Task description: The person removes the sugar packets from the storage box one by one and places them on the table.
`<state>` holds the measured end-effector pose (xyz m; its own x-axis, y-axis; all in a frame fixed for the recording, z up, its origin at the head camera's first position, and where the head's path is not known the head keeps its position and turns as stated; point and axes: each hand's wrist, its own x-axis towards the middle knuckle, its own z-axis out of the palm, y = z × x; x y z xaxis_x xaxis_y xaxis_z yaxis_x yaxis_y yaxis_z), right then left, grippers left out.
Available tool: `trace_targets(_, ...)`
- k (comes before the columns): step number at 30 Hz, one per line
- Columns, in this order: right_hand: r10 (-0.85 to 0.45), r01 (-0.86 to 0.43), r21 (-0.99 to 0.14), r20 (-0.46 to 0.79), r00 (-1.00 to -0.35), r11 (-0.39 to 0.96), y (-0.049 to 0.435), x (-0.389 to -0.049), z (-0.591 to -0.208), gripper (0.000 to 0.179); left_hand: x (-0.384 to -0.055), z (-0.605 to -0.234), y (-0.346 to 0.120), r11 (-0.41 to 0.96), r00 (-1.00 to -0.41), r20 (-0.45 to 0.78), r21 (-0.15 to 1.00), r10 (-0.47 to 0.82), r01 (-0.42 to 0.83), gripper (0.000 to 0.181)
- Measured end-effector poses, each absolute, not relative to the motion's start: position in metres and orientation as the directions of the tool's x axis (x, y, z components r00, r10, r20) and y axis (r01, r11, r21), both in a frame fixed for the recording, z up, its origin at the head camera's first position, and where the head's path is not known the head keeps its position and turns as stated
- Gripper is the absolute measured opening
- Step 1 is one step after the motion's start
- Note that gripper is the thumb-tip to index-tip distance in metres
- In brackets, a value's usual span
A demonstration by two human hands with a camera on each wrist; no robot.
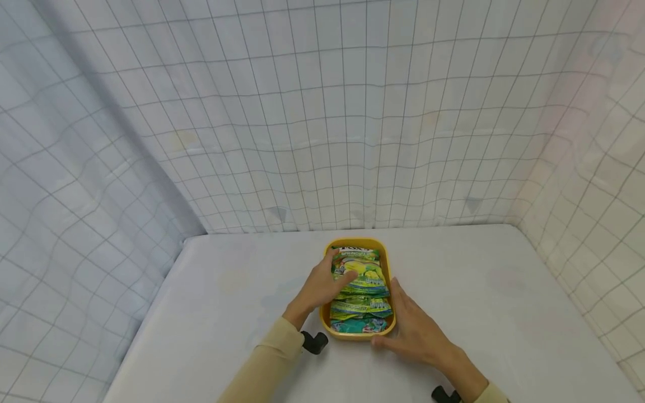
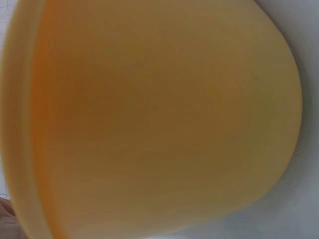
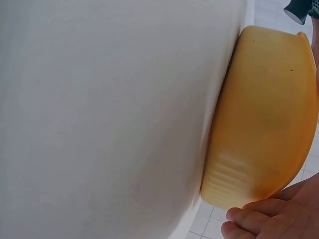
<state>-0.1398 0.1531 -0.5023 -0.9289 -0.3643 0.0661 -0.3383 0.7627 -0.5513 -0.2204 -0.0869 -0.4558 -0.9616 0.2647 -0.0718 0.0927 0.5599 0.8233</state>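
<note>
A yellow plastic tub with rounded corners stands on the white table in the head view. Lying in it, overlapping in a row, are several candy packets: a green one lettered spring tea at the far end, yellow-green packets in the middle, a teal packet nearest me. My left hand reaches over the tub's left rim, its thumb and a finger resting on the packets. Outside the right wall, my right hand touches the tub with extended fingers, thumb by the near corner. The tub's wall fills the left wrist view.
White cloth covers the table. Grid-patterned white curtains hang behind it and at both sides. Black wrist camera mounts show below the hands.
</note>
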Motion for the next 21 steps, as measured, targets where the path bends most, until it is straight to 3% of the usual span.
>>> trace_targets(12,-0.375,-0.336,-0.588,0.061,-0.925,0.735,0.152,-0.138,-0.502,0.13,-0.23,-0.459,-0.081,0.576,-0.951,-0.215,0.816,0.221,-0.051,0.084)
trace_targets(21,-0.372,-0.325,-0.604,0.051,-0.927,0.728,0.152,-0.139,-0.502,0.13,-0.232,-0.463,-0.076,0.559,-0.971,-0.163,0.828,0.176,-0.038,0.083)
